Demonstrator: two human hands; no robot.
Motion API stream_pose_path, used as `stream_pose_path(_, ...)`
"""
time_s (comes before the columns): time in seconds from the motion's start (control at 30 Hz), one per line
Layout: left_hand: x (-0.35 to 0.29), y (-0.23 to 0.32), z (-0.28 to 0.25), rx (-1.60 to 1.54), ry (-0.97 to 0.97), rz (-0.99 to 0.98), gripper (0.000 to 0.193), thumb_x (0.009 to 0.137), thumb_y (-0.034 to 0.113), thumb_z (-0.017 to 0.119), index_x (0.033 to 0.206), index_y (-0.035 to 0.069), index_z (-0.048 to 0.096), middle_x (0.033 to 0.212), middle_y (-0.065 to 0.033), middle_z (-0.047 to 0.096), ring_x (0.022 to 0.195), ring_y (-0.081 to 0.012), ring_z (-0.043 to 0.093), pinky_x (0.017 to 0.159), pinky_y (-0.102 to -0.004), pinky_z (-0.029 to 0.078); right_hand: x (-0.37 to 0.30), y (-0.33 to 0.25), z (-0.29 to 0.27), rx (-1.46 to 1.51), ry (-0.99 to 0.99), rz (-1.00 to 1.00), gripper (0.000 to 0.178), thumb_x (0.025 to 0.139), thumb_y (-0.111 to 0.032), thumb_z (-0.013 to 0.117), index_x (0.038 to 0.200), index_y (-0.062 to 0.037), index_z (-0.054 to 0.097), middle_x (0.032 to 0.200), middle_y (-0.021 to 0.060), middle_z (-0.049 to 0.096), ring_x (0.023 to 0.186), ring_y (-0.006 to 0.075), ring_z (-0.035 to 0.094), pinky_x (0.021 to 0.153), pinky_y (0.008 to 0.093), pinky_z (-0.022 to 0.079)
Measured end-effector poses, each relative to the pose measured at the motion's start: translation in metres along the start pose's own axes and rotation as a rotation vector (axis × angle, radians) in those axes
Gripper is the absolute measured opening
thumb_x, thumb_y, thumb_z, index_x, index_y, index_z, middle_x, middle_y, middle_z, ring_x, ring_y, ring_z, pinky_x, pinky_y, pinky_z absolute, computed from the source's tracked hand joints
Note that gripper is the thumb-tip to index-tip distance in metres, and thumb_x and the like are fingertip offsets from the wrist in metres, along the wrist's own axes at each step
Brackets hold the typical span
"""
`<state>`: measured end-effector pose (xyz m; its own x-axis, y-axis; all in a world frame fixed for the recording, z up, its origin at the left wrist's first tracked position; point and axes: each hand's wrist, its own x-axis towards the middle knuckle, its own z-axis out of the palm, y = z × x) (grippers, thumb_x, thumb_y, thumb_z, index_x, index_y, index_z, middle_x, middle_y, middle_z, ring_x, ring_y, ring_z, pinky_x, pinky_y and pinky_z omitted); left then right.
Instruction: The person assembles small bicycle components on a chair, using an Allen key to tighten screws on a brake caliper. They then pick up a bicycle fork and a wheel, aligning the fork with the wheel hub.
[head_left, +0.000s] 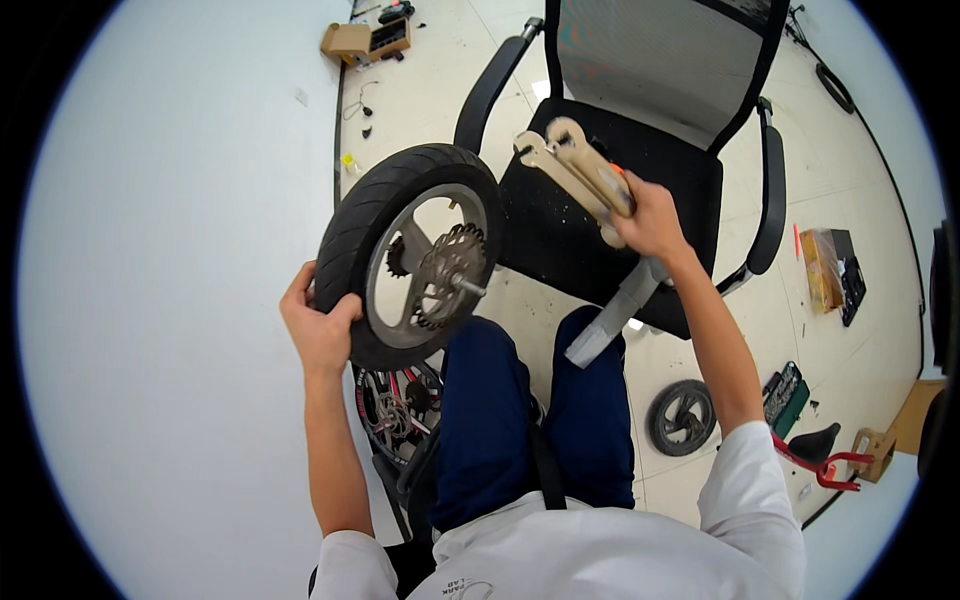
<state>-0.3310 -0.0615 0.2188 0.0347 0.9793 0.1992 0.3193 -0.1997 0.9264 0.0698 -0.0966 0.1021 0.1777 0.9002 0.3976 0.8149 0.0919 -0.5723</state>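
Observation:
My left hand grips the black tyre of a small wheel at its lower left, thumb on the sidewall. The wheel is raised and tilted above my left knee. It has grey spokes, a brake disc and an axle that sticks out toward the right. In my right hand is a fork with two beige legs and slotted, rounded ends. Those ends point up and left, apart from the tyre. A grey tube extends below that hand, over my right knee; its join to the fork is hidden.
A black office chair stands in front of me, its seat beneath the fork. On the floor lie another wheel, a green tool case and boxes. A spoked wheel sits by my left leg. A white wall rises at left.

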Motion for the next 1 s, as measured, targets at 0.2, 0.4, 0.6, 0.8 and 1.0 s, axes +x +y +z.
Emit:
stream_pose_path(0.2,0.007,0.015,0.033,-0.290,0.074,-0.078,0.036,0.063,-0.007,0.053,0.098,-0.011,0.059,0.066,-0.0022,0.057,0.050,-0.0069,0.047,0.048,-0.0211,0.036,-0.037,-0.011,-0.011,-0.108,0.254,-0.125,0.028,0.061,-0.013,0.068,0.085,-0.0031,0.059,0.067,0.0149,0.057,0.063,0.0350,0.059,0.059,0.0418,0.049)
stream_pose_path(0.4,0.001,0.038,0.036,-0.323,0.005,-0.016,0.044,0.063,-0.006,0.050,0.106,-0.012,0.059,0.072,-0.0032,0.058,0.050,-0.0064,0.044,0.047,-0.0207,0.033,-0.057,-0.022,-0.015,-0.148,0.404,-0.222,0.031,0.054,-0.009,0.067,0.082,-0.0016,0.056,0.067,0.0127,0.055,0.064,0.0332,0.057,0.058,0.0398,0.047)
stream_pose_path(0.6,-0.002,0.043,0.026,-0.339,-0.035,0.116,0.049,0.062,-0.005,0.048,0.109,-0.013,0.058,0.073,-0.0029,0.058,0.050,-0.0062,0.044,0.046,-0.0203,0.032,-0.066,-0.012,-0.017,-0.101,0.551,-0.154,0.027,0.054,-0.006,0.066,0.079,-0.0026,0.055,0.066,0.0126,0.053,0.060,0.0326,0.054,0.057,0.0384,0.045)
stream_pose_path(0.8,-0.005,0.048,-0.003,-0.302,-0.067,0.209,0.058,0.057,-0.003,0.049,0.113,-0.015,0.056,0.075,-0.0043,0.059,0.051,-0.0074,0.046,0.047,-0.0192,0.033,-0.069,-0.010,-0.017,-0.078,0.658,-0.178,0.025,0.054,-0.005,0.067,0.075,-0.0036,0.054,0.064,0.0125,0.051,0.058,0.0327,0.052,0.055,0.0385,0.043)
stream_pose_path(1.0,0.005,0.049,-0.019,-0.327,-0.140,0.161,0.053,0.053,-0.003,0.046,0.104,-0.013,0.057,0.077,-0.0053,0.059,0.056,-0.0093,0.049,0.048,-0.0191,0.035,-0.071,-0.007,-0.011,-0.061,0.617,-0.237,0.025,0.053,-0.005,0.066,0.074,-0.0041,0.053,0.062,0.0123,0.049,0.058,0.0326,0.052,0.054,0.0386,0.043)
